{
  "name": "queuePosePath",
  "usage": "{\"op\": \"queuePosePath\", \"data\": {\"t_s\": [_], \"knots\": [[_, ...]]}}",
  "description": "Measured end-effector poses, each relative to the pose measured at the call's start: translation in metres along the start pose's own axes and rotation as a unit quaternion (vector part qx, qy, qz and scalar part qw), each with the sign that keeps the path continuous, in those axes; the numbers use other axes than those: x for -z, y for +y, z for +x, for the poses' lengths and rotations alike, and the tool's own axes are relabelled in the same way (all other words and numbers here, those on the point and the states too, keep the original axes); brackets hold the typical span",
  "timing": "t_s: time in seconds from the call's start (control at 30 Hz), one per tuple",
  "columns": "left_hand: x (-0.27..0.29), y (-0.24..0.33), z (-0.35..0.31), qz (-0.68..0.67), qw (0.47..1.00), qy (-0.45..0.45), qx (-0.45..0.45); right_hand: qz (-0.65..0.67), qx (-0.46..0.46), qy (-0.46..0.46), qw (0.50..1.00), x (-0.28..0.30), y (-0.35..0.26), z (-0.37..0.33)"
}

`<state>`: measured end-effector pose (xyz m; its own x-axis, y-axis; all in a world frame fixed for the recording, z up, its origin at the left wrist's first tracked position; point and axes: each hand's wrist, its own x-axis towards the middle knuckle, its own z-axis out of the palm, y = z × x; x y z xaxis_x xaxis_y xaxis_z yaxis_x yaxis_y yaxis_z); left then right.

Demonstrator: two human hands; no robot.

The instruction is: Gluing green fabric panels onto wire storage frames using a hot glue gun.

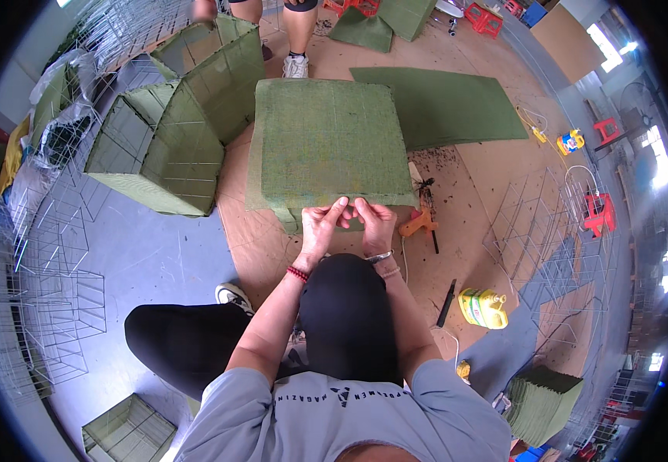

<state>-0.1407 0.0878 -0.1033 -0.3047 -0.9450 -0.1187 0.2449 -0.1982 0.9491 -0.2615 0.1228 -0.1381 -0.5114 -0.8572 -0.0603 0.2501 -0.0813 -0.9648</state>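
In front of me stands a box covered in green woven fabric [330, 138], its flat top facing up. My left hand [322, 226] pinches the fabric along the near top edge, with thumb and fingers pressed together. Close beside it, my right hand [376, 223] pinches the same edge, thumb almost touching the left thumb. Part of the near side below the hands is hidden by them and by my knee. Just right of the box lies an orange glue gun [420, 222] on the brown floor sheet.
Fabric-covered wire boxes [161, 146] stand at the left. A green sheet [449, 106] lies beyond the box. Yellow jugs [482, 308], a black stick [446, 304] and wire frames [542, 239] sit at the right. Another person's legs [299, 31] are at the far side.
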Motion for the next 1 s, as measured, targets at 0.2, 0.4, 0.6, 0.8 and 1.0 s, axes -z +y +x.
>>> {"op": "queuePosePath", "data": {"t_s": [0.2, 0.4, 0.6, 0.8, 1.0], "knots": [[0.022, 0.003, -0.007, -0.025, 0.997, 0.067, -0.001, 0.054, 0.013, 0.009, 0.998, -0.007, -0.002, -0.003], [0.023, -0.004, -0.005, -0.052, 0.995, 0.086, -0.026, 0.056, 0.020, 0.024, 0.998, -0.009, -0.001, -0.003], [0.028, -0.008, -0.003, -0.055, 0.996, 0.065, -0.031, 0.019, -0.037, -0.062, 0.997, -0.032, -0.010, -0.013], [0.045, 0.008, -0.012, -0.034, 0.991, 0.126, -0.021, 0.036, 0.018, -0.012, 0.999, -0.043, -0.010, -0.011], [0.045, 0.005, -0.012, -0.086, 0.987, 0.130, -0.039, 0.039, 0.043, -0.018, 0.998, -0.046, -0.008, -0.011]]}}
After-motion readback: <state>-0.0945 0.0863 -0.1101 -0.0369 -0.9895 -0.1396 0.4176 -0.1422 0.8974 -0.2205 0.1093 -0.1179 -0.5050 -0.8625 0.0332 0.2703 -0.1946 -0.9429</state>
